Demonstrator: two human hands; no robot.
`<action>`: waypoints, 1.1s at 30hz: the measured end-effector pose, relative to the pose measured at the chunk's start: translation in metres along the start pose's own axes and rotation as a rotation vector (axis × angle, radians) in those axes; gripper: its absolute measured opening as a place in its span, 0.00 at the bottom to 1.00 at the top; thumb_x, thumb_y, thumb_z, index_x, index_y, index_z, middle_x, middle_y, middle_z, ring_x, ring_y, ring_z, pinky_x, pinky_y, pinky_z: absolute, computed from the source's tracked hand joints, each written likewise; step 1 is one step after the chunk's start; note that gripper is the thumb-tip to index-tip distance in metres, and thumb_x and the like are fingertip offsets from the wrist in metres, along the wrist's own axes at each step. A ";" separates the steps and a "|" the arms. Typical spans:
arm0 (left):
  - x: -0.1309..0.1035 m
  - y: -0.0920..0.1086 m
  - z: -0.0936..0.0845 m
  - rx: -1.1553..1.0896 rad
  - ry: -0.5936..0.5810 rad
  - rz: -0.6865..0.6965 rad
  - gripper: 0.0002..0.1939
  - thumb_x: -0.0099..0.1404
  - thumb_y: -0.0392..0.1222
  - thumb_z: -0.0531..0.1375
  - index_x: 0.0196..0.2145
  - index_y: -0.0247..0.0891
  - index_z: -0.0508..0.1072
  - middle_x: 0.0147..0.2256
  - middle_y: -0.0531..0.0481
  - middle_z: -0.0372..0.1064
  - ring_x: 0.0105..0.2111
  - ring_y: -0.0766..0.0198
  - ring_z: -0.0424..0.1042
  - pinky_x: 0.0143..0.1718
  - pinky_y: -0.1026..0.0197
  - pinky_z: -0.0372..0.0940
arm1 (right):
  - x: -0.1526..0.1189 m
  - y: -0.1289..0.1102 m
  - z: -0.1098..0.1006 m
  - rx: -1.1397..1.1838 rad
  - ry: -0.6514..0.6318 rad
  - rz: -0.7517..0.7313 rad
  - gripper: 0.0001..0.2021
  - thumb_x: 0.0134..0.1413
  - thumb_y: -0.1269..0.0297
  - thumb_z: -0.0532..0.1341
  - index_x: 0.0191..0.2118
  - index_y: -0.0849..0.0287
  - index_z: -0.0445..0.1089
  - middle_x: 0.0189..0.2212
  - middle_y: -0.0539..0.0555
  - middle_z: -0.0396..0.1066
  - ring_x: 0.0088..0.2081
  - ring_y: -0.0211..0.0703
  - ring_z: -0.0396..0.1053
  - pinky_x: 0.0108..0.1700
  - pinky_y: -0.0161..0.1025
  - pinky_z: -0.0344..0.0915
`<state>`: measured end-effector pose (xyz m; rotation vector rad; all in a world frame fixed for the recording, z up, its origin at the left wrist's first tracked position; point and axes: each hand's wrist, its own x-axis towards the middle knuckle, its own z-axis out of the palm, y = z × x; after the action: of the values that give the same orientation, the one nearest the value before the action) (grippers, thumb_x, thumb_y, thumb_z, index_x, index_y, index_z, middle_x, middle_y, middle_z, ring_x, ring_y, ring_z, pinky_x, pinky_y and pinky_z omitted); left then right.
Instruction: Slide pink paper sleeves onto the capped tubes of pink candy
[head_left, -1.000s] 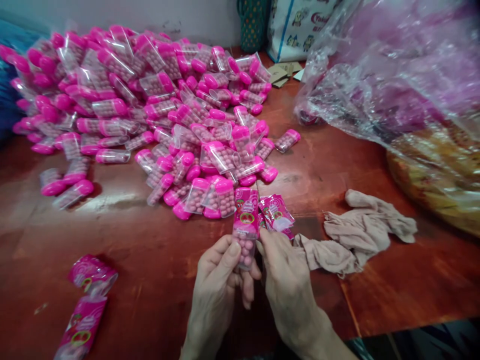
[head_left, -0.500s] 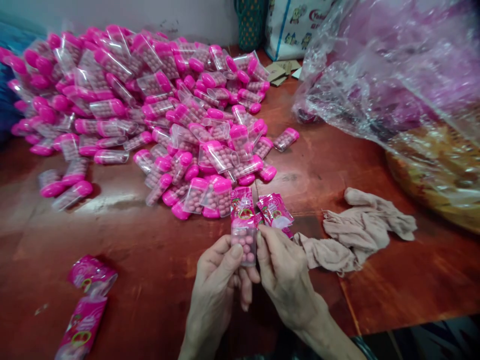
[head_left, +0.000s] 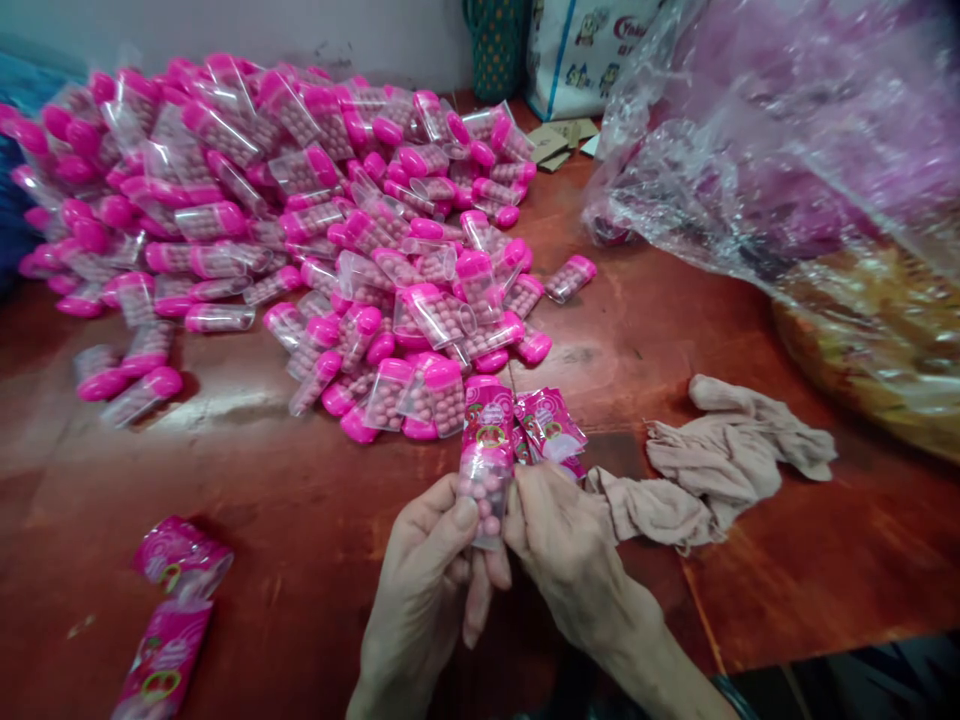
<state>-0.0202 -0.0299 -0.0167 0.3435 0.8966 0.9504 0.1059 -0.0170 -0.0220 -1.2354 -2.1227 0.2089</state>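
Note:
My left hand [head_left: 424,580] grips a small flat clear candy bottle [head_left: 481,510] filled with pink balls, its thumb lying on the front face. A printed pink plastic sleeve [head_left: 487,415] surrounds the far part of that bottle, leaving the near part bare. Against the right edge of the bottle, the fingers of my right hand [head_left: 566,550] are closed in a pinch; the fingertips are partly hidden. Just beyond the right hand lies a small stack of pink printed sleeves [head_left: 551,420].
A large heap of pink-capped candy bottles [head_left: 315,200] covers the back left. Two sleeved bottles [head_left: 169,650] lie front left. At the right are a crumpled beige cloth [head_left: 712,465] and a clear plastic bag [head_left: 750,170] over a yellow round surface. Cardboard pieces [head_left: 555,140] lie behind.
The held bottle and its sleeve have shifted slightly toward me. My right hand has rolled over, its fingers more curled beside the bottle.

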 end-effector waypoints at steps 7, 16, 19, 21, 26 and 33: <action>0.000 -0.002 -0.004 -0.016 0.034 0.019 0.08 0.61 0.43 0.57 0.29 0.35 0.66 0.15 0.50 0.70 0.05 0.74 0.56 0.04 0.76 0.48 | -0.004 -0.002 0.004 -0.022 -0.057 0.015 0.17 0.60 0.76 0.46 0.23 0.58 0.60 0.20 0.50 0.58 0.23 0.40 0.57 0.27 0.38 0.58; -0.006 0.002 0.004 0.078 0.212 0.081 0.09 0.57 0.43 0.62 0.29 0.35 0.69 0.15 0.53 0.69 0.08 0.74 0.58 0.06 0.76 0.52 | -0.011 -0.005 0.011 0.162 0.046 0.013 0.11 0.58 0.78 0.48 0.28 0.61 0.62 0.21 0.53 0.64 0.25 0.43 0.63 0.30 0.40 0.64; -0.008 0.001 0.008 0.130 0.233 0.147 0.08 0.56 0.43 0.63 0.30 0.36 0.70 0.17 0.54 0.69 0.09 0.74 0.58 0.07 0.75 0.53 | -0.013 -0.006 0.006 0.228 0.111 0.051 0.11 0.59 0.77 0.48 0.30 0.59 0.62 0.22 0.52 0.65 0.26 0.42 0.65 0.31 0.39 0.64; -0.009 0.001 0.010 0.174 0.221 0.153 0.08 0.56 0.43 0.62 0.29 0.36 0.69 0.17 0.54 0.69 0.09 0.74 0.57 0.07 0.74 0.53 | -0.012 -0.006 0.000 0.324 0.101 0.191 0.11 0.61 0.75 0.48 0.32 0.58 0.64 0.23 0.51 0.67 0.27 0.41 0.67 0.31 0.37 0.64; -0.009 -0.003 0.015 0.343 0.237 0.165 0.07 0.58 0.42 0.60 0.30 0.35 0.70 0.18 0.54 0.67 0.11 0.75 0.57 0.11 0.73 0.53 | 0.003 -0.007 -0.013 0.983 0.029 0.738 0.10 0.57 0.59 0.58 0.43 0.55 0.64 0.30 0.49 0.73 0.30 0.38 0.71 0.29 0.31 0.67; -0.010 -0.007 0.015 0.483 0.243 0.153 0.08 0.60 0.43 0.58 0.30 0.35 0.68 0.15 0.58 0.63 0.11 0.75 0.58 0.14 0.73 0.53 | 0.006 -0.019 0.002 1.345 0.036 1.124 0.11 0.50 0.57 0.64 0.30 0.60 0.67 0.22 0.46 0.68 0.20 0.29 0.63 0.20 0.26 0.61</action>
<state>-0.0074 -0.0403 -0.0065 0.7271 1.3411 0.9198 0.0889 -0.0216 -0.0124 -1.2485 -0.5758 1.6862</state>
